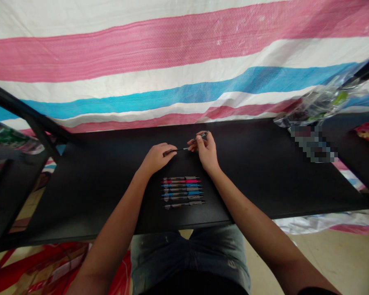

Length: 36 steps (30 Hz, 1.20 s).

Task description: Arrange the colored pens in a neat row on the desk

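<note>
Over the black table [117,176], my left hand [156,157] is closed on a dark pen part [168,153]. A thin dark refill [182,149] sticks out from it toward the right, its pale end close to my other fingers. My right hand [207,152] grips a pen barrel [204,134] with a grey clip end, held at a tilt; the fingers hide part of it. Whether refill and barrel touch, I cannot tell. Nearer to me lies a row of several click pens [189,185] with black, grey, red and blue parts, side by side.
A striped plastic sheet [172,98] hangs behind the table. Clear plastic bags [313,102] sit at the right end, beside a pixelated object [315,145]. Black frame posts [37,123] stand at the left, near a green bottle-like item [12,137]. Red bags [58,266] lie below.
</note>
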Each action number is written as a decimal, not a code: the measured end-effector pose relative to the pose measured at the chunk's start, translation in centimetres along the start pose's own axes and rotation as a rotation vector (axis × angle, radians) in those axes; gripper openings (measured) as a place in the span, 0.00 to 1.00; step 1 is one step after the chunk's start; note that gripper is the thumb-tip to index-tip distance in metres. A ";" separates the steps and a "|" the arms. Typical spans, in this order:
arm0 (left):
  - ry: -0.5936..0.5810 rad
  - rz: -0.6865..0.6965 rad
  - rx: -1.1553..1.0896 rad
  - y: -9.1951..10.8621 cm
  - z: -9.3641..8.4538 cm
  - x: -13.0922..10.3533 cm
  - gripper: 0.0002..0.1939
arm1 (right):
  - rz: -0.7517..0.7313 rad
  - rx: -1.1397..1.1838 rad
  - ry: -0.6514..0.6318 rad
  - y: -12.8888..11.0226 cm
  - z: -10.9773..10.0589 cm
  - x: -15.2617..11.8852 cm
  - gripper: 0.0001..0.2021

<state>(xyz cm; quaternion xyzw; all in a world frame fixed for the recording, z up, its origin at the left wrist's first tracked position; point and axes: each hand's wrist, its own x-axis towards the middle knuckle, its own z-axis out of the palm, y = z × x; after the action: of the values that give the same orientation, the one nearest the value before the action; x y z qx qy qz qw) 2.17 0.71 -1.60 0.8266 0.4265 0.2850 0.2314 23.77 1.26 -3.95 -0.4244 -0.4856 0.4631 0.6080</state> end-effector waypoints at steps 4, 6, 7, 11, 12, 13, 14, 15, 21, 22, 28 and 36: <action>0.032 0.022 -0.011 -0.2 0.0 0.0 0.08 | 0.017 0.037 -0.007 0.3 -0.1 0.0 0.19; 0.046 0.031 -0.021 -0.2 0.1 -0.1 0.08 | 0.021 0.055 0.004 0.3 -0.1 0.0 0.19; 0.049 0.034 -0.027 -0.2 0.1 -0.1 0.08 | 0.022 0.062 0.011 0.3 0.0 0.0 0.19; 0.054 0.039 -0.031 -0.3 0.0 -0.1 0.09 | 0.017 0.078 0.023 0.2 0.1 0.0 0.19; 0.059 0.040 -0.031 -0.2 0.0 -0.1 0.09 | 0.014 0.080 0.020 0.2 0.1 0.0 0.19; 0.066 0.038 -0.034 -0.2 0.0 0.0 0.09 | 0.011 0.081 0.016 0.2 0.1 0.0 0.19; 0.073 0.035 -0.040 -0.1 0.0 0.0 0.09 | 0.012 0.081 0.015 0.3 0.1 0.0 0.19; 0.078 0.029 -0.049 0.0 0.0 0.0 0.10 | 0.017 0.078 0.013 0.3 0.1 0.0 0.19; 0.058 -0.048 -0.079 0.3 0.3 0.0 0.12 | 0.019 0.035 0.020 0.5 0.0 0.1 0.19; 0.065 -0.060 -0.071 0.2 0.4 0.0 0.13 | 0.018 0.032 0.020 0.5 0.0 0.2 0.19; 0.075 -0.099 0.031 -0.4 0.2 0.0 0.12 | 0.023 0.029 0.025 0.3 0.0 0.2 0.21; 0.078 -0.069 0.014 -0.4 0.1 0.1 0.11 | 0.049 0.062 0.021 0.8 0.0 0.1 0.21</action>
<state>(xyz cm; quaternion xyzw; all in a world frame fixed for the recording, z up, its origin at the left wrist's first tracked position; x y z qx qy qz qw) 1.99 0.99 -1.92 0.8013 0.4655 0.3056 0.2185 23.65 1.54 -4.67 -0.4221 -0.4540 0.4881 0.6144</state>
